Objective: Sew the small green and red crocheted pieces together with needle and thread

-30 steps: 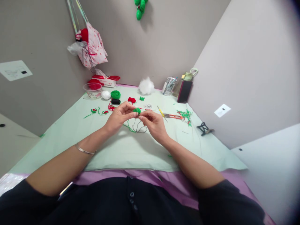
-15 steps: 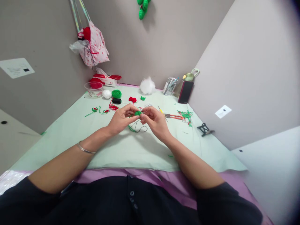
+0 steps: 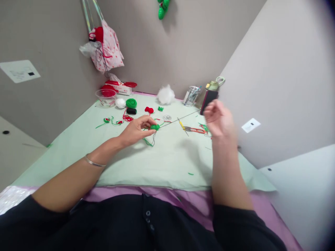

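Between the thumb and fingers of my left hand (image 3: 138, 129) is a small green crocheted piece (image 3: 155, 127), held above the table. A dark thread (image 3: 183, 117) stretches taut from that piece up toward my right hand (image 3: 219, 118). This right hand is raised at the right, slightly blurred, with its fingers closed on the thread's far end. Whether a needle is in the fingers I cannot make out. Loose green and dark strands hang below the crocheted piece.
Orange-handled snips (image 3: 195, 130) and a yellow tool (image 3: 181, 123) lie between the hands. Farther back are a black thread spool (image 3: 131, 111), green yarn (image 3: 131, 103), white stuffing (image 3: 165, 94), a pen cup (image 3: 191, 96) and a phone (image 3: 208, 101). A plastic tub (image 3: 106, 99) stands back left.
My right hand has moved away from the green piece, up and to the right, drawing the dark thread out straight. The loop of thread below has shrunk. My left hand stays nearly in place.
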`<action>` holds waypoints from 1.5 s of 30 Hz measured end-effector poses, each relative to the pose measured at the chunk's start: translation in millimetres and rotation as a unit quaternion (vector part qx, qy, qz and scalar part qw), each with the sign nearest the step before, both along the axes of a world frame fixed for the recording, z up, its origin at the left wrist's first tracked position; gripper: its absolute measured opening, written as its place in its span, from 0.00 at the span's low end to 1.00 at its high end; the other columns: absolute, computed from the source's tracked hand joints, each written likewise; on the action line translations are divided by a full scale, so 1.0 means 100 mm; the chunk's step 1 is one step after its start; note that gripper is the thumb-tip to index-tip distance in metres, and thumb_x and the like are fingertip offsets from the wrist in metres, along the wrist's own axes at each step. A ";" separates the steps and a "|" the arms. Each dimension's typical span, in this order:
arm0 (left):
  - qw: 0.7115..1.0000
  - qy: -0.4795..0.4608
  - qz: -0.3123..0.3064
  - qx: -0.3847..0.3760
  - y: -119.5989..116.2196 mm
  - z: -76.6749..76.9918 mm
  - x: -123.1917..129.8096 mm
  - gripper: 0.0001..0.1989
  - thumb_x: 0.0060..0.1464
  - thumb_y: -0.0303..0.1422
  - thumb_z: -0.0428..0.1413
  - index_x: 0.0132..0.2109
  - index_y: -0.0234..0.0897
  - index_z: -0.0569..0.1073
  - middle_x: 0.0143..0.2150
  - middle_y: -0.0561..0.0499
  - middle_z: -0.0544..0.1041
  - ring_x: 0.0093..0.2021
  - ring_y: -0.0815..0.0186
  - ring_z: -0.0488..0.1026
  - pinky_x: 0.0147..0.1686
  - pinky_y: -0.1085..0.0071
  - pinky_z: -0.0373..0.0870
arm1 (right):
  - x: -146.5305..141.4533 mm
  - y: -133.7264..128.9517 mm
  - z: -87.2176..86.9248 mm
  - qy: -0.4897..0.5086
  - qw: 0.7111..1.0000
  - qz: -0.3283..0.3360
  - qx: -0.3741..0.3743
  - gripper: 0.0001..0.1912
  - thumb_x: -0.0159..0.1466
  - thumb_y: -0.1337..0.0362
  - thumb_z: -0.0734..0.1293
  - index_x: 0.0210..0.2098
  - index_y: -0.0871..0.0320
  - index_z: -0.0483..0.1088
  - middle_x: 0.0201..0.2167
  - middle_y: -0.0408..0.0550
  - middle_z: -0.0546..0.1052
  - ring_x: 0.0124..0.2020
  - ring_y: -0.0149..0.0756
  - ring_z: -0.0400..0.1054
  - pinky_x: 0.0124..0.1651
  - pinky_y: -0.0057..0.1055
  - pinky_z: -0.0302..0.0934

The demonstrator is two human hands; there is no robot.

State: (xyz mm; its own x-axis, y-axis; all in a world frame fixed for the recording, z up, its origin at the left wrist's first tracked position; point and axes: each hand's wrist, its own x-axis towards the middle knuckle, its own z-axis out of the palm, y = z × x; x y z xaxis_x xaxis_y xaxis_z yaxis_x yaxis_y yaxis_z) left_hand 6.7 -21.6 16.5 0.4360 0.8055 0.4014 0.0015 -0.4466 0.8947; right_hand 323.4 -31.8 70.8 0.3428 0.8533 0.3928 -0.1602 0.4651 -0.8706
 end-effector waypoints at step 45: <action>0.972 -0.134 -0.073 -0.179 0.05 0.13 -0.09 0.16 0.52 0.36 0.68 0.48 0.38 0.79 0.48 0.47 0.80 0.47 0.55 0.81 0.50 0.59 0.77 | -0.83 -0.35 -0.10 -0.167 0.945 0.279 -0.025 0.19 0.66 0.46 0.69 0.40 0.56 0.79 0.25 0.43 0.70 0.26 0.30 0.62 0.31 0.29 0.60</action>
State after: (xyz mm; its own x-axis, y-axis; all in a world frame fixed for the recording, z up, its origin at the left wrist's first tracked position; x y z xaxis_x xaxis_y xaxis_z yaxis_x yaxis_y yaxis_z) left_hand -2.5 -16.4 29.4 0.4747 0.8517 0.2218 -0.2939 -0.0841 0.9521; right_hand 240.8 -66.8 60.6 -0.3032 0.8847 0.3541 -0.0808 0.3464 -0.9346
